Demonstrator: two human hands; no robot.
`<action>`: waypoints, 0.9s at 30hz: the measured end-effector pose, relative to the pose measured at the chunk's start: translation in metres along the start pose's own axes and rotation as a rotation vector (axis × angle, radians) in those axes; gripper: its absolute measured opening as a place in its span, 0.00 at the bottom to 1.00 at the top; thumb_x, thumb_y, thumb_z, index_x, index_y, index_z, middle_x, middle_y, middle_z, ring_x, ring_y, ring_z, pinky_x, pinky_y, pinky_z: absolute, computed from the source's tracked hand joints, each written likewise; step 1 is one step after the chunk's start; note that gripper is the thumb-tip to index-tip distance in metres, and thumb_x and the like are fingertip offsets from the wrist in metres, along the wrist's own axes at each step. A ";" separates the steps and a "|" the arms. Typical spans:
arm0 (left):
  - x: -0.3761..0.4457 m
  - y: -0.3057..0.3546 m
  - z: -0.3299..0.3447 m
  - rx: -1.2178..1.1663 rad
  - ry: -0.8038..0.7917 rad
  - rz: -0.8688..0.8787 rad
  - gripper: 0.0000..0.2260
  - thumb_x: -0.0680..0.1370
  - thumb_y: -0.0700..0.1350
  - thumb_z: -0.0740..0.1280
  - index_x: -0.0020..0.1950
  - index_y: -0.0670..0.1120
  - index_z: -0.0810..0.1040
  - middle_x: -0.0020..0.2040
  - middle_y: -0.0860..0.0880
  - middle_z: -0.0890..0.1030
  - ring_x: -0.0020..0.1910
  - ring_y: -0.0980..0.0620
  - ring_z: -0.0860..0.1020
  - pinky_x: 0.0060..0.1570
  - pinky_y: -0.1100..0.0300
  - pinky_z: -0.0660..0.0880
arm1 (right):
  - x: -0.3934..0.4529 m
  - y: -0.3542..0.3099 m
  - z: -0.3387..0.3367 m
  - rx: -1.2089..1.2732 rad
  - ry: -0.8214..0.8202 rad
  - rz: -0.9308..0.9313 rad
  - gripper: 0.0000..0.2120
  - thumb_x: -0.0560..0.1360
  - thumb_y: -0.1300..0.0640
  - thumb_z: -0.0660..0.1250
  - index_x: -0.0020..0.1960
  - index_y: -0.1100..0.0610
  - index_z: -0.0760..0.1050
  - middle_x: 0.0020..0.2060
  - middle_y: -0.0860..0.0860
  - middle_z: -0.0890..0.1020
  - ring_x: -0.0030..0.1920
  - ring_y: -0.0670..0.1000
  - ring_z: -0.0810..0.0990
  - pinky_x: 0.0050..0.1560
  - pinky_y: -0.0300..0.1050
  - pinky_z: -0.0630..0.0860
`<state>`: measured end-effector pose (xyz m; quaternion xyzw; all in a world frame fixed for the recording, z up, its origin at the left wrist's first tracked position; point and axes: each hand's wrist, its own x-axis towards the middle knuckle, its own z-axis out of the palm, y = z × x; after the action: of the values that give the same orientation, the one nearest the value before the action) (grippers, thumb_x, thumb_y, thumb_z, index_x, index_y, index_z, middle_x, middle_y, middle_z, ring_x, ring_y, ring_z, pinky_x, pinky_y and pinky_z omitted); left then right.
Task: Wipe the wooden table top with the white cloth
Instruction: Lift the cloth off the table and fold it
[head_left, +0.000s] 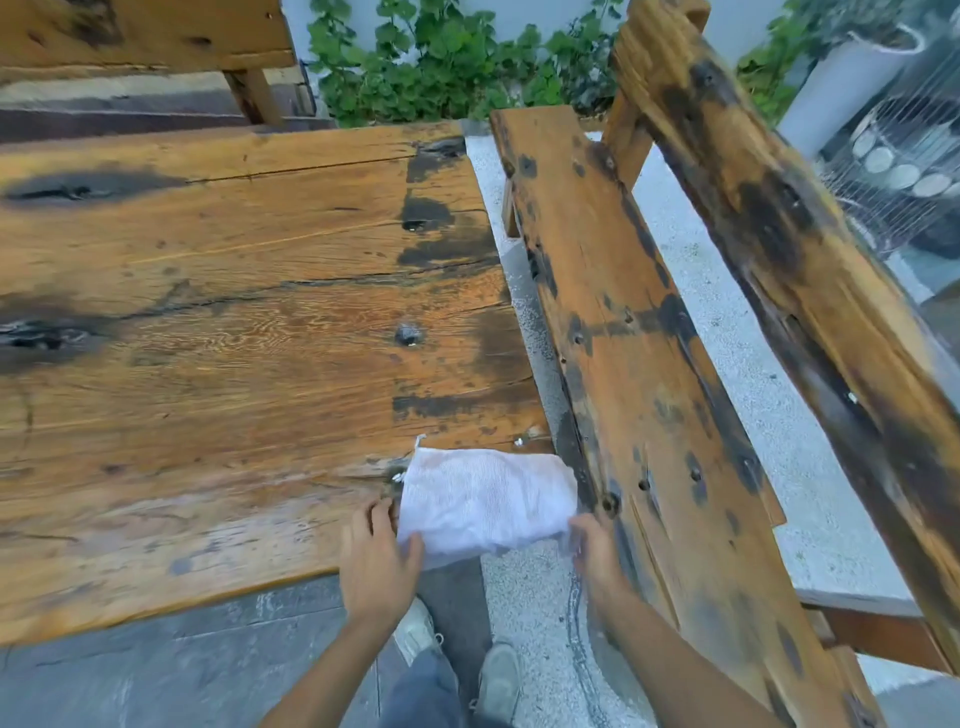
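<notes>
Lying on table corner (260, 312), white cloth (485, 499), fingers (382, 519) pinching both near corners

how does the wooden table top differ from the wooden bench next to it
The wooden table top is wide, made of several boards; the wooden bench is one narrow plank with a backrest. The table top sits higher, the bench lower beside it. The white cloth lies on the table top's corner; nothing lies on the bench. Both are weathered orange-brown wood with dark stains.

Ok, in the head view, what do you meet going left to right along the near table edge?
Table top → left hand → white cloth → right hand → bench.
</notes>
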<state>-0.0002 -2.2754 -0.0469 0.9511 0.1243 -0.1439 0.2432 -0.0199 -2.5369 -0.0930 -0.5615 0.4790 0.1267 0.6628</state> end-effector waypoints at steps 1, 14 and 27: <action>0.002 0.002 -0.003 0.044 -0.014 -0.019 0.23 0.78 0.47 0.69 0.70 0.39 0.71 0.67 0.39 0.73 0.66 0.38 0.70 0.66 0.48 0.68 | 0.003 0.000 -0.003 0.028 -0.062 0.095 0.32 0.73 0.60 0.65 0.76 0.53 0.64 0.74 0.58 0.73 0.73 0.58 0.71 0.73 0.59 0.65; 0.030 0.005 -0.043 -0.442 -0.475 -0.261 0.08 0.79 0.38 0.67 0.42 0.45 0.72 0.41 0.43 0.77 0.43 0.44 0.76 0.44 0.52 0.72 | -0.053 -0.027 -0.035 -0.605 -0.133 -0.112 0.04 0.79 0.57 0.71 0.49 0.51 0.85 0.47 0.51 0.87 0.52 0.52 0.84 0.46 0.41 0.74; 0.066 -0.003 -0.170 -0.638 -0.356 0.017 0.06 0.84 0.43 0.64 0.61 0.45 0.74 0.44 0.47 0.79 0.44 0.50 0.76 0.40 0.59 0.72 | -0.116 -0.150 -0.006 -0.578 -0.181 -0.417 0.08 0.80 0.58 0.71 0.55 0.59 0.86 0.50 0.68 0.83 0.43 0.64 0.80 0.49 0.60 0.77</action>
<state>0.0965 -2.1774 0.0725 0.7884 0.1107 -0.2594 0.5466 0.0237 -2.5500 0.0917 -0.7976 0.2380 0.1680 0.5281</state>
